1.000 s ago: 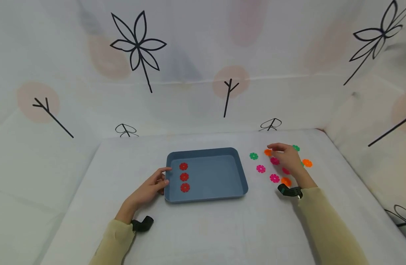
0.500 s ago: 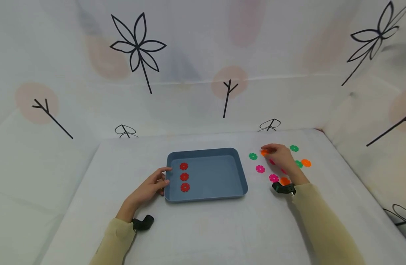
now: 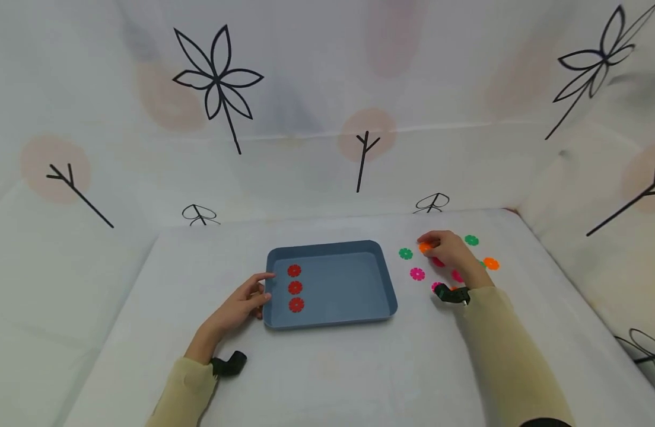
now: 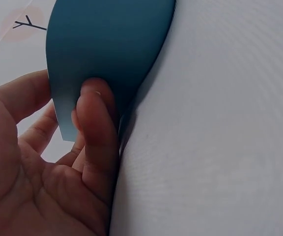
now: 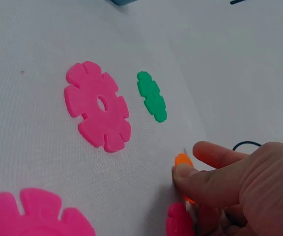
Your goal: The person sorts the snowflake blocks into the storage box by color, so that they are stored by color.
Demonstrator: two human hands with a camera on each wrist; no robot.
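Note:
My left hand [image 3: 237, 307] grips the left wall of a blue-grey tray [image 3: 349, 289]. In the left wrist view its thumb [image 4: 95, 115] presses the wall's outside and a finger reaches over the rim. Three red flower-shaped interlocking discs [image 3: 295, 287] lie in a column along the tray's left side. To the right of the tray, my right hand [image 3: 454, 254] pinches an orange interlocking disc [image 5: 183, 160] between thumb and fingers, close over the table. A pink disc [image 5: 178, 221] lies right below those fingers, partly hidden.
Around the right hand lie more discs on the white cloth: a green disc [image 3: 406, 254], a pink disc [image 3: 417, 274], another green disc [image 3: 471, 240] and an orange disc [image 3: 491, 263]. Others are partly covered by the right hand and wrist camera [image 3: 451, 294]. Patterned cloth walls [image 3: 306, 172] stand behind the table.
My right hand has moved slightly left and its fingers have taken hold of the orange disc. The left hand stays at the tray's wall, and the red discs keep their places.

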